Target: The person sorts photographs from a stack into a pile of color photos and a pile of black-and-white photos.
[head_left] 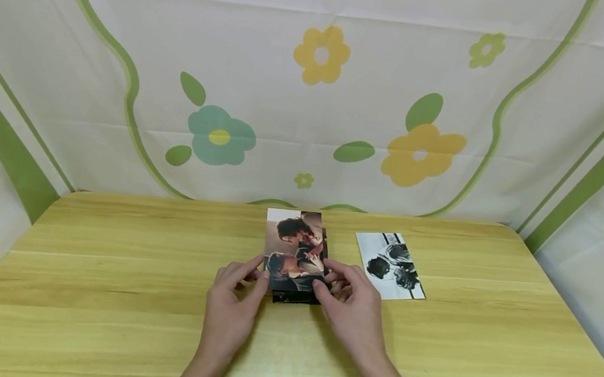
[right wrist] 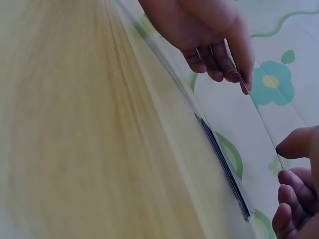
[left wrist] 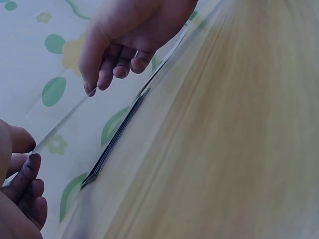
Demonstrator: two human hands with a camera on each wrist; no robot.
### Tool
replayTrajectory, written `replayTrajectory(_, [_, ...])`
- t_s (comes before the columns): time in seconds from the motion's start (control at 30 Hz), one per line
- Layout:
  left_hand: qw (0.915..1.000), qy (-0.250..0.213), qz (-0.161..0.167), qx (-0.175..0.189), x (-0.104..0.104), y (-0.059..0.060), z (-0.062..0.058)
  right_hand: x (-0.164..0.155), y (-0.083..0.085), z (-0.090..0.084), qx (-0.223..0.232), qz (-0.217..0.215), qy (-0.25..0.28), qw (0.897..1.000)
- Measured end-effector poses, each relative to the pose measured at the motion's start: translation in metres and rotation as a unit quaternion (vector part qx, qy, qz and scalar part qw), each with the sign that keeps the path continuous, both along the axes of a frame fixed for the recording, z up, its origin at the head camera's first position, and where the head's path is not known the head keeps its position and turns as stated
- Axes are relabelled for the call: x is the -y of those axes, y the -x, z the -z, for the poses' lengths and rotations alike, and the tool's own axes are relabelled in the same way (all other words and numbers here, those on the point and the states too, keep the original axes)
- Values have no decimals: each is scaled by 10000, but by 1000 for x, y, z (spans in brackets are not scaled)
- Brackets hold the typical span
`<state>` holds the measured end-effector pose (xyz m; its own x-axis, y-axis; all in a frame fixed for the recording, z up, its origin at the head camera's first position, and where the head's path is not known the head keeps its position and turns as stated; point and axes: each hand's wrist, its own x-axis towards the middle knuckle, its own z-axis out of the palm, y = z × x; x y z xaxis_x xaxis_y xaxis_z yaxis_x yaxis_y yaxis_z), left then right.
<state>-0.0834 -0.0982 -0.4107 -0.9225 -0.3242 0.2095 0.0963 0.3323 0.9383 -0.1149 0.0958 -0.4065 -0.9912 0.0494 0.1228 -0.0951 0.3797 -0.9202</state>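
Two hands hold one colour photograph (head_left: 296,245) by its near corners, lifted just above a small dark stack of prints (head_left: 295,295) that lies on the wooden table (head_left: 123,266). The left hand (head_left: 232,307) pinches the photograph's left edge between thumb and forefinger, its other fingers loosely curled beneath; the right hand (head_left: 354,312) pinches the right edge the same way. Seen from the left wrist, the stack (left wrist: 117,137) shows edge-on as a thin dark pile flat on the table, with the raised photograph (left wrist: 65,114) a pale line above it, running from the right hand (left wrist: 129,35) to the left fingers (left wrist: 25,184). Right of the stack, a little apart from it, a black-and-white photograph (head_left: 390,265) lies flat on the table. Behind the stack, beyond the table's far edge, hangs a flowered cloth (head_left: 316,87) with green borders.
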Motion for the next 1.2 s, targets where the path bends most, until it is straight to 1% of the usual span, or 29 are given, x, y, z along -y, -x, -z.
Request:
replayTrajectory(0.17, [9999, -41, -54, 105, 1, 0, -2, 2, -2, -3, 72, -54, 183, 9998])
replayTrajectory(0.3, [9994, 187, -175, 225, 7, 0, -5, 9, -4, -5, 6, -157, 206, 9997])
replayTrajectory(0.4, [9983, 368, -327, 307, 17, 0, -8, 21, -6, -5, -29, -283, 122, 9995])
replayTrajectory(0.53, [9958, 506, -663, 387, 36, -2, -10, 45, -8, -5, -64, -556, -165, 9983])
replayTrajectory(0.7, [9884, 634, -1271, 533, 60, -4, -11, 80, -10, -7, -101, -860, -477, 9951])
replayTrajectory(0.77, [9853, 582, -1470, 649, 69, -5, -12, 93, -10, -8, -71, -940, -447, 9945])
replayTrajectory(0.87, [9818, 412, -1636, 877, 81, -7, -15, 108, -10, -11, 0, -1008, -364, 9942])
replayTrajectory(1.0, [9792, 304, -1654, 1135, 93, -9, -15, 121, -9, -11, 72, -1013, -330, 9943])
replayTrajectory(1.1, [9791, 467, -1583, 1189, 100, -8, -12, 126, -9, -11, 116, -1009, -306, 9944])
replayTrajectory(1.2, [9797, 735, -1470, 1144, 105, -8, -10, 130, -9, -10, 162, -1015, -279, 9943])
